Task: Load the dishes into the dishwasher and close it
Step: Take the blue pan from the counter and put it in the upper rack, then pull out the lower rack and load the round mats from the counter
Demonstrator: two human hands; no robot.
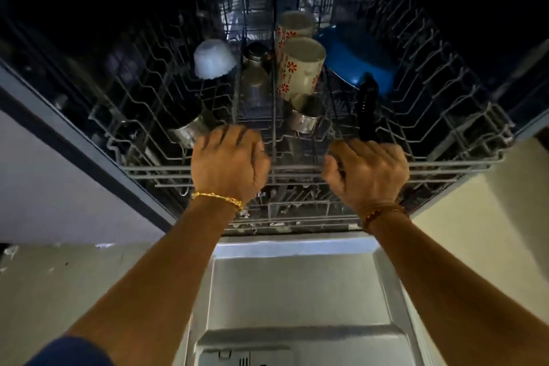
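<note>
Upper rack [297,169] of the dishwasher, drawn partway out over the open door [297,282]; step in hand, by judgement: sliding the loaded rack back in before the door is lifted shut. Left hand [228,162] is hanging over the rack's front rail just left of centre, fingers curled downward; whether they are gripping the wire or only resting on it cannot be told, since the back of the hand is hiding them. Right hand [367,171] is curling round the front rail right of centre, fingers clenched on the wire. Contents: two flowered mugs [300,68] lying tilted along the middle of the rack; a white bowl [214,59] standing upside down to their left; a steel bottle [255,74] between bowl and mugs; two steel cups, one near the front left [190,128], one near the front centre [306,117]; a blue plate [353,62] leaning toward the back right; a black utensil [367,107] standing just behind the right hand. Handling advice: both hands should be pushing evenly and slowly, so the rack is running straight on its rails and the loose mugs and cups are not knocking together. The tall utensil looks likeliest to catch the tub roof, so its clearance is worth watching.
</note>
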